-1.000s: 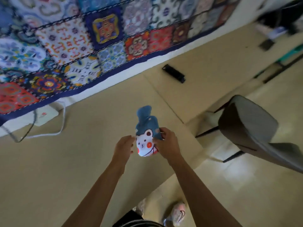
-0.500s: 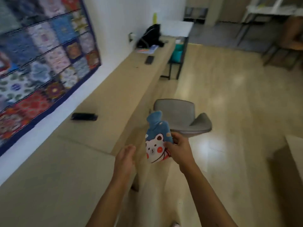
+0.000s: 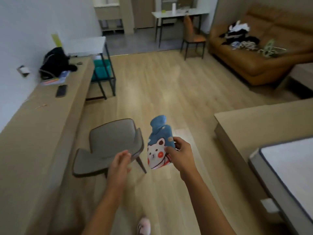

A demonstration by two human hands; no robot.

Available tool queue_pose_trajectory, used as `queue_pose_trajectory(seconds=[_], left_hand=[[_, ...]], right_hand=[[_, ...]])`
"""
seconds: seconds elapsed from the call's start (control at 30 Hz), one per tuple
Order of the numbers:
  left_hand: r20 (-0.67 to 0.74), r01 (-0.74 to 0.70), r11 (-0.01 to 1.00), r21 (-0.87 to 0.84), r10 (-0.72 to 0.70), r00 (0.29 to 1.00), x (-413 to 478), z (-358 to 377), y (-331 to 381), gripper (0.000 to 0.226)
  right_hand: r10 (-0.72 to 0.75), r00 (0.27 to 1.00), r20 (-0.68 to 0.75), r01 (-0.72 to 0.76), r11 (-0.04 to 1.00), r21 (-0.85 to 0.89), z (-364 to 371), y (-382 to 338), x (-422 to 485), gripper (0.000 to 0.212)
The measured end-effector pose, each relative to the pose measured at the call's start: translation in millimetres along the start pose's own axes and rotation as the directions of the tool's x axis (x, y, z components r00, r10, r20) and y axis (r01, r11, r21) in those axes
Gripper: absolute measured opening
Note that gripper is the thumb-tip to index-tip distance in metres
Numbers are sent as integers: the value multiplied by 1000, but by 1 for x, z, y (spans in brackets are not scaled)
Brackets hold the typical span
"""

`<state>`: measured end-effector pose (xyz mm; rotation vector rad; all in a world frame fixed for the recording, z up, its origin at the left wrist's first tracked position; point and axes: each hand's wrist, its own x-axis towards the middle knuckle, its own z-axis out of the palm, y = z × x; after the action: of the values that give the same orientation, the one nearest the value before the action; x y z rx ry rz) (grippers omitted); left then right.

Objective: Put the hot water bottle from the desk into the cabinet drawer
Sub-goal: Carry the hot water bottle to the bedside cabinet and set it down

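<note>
Head view: right hand (image 3: 180,154) grips hot water bottle (image 3: 158,146) upright; left hand (image 3: 119,164) loosely curled, empty.

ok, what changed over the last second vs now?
The hot water bottle went from over the desk to out over the floor as the person turned away from the wall. The left hand let go and hangs empty. The right hand kept its grip, bottle upright.
</note>
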<state>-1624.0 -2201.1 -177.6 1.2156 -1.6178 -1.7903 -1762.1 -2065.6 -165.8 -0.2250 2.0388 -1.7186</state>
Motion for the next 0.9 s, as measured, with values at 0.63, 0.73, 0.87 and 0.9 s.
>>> queue_pose_trajectory(seconds=[0.63, 0.73, 0.87, 0.9], left_hand=[[493, -63, 997, 43, 34, 869, 284, 305, 130, 25], [521, -66, 996, 55, 28, 853, 317, 348, 144, 19], [524, -51, 995, 83, 0, 852, 370, 415, 155, 16], [519, -57, 995, 79, 8, 855, 385, 434, 159, 16]], right_hand=[[106, 882, -460, -74, 993, 86, -121, -72, 308, 27], [114, 858, -501, -57, 990, 128, -144, -80, 359, 26], [143, 830, -539, -51, 982, 184, -175, -82, 440, 26], [145, 829, -541, -46, 980, 192, -184, -82, 463, 27]])
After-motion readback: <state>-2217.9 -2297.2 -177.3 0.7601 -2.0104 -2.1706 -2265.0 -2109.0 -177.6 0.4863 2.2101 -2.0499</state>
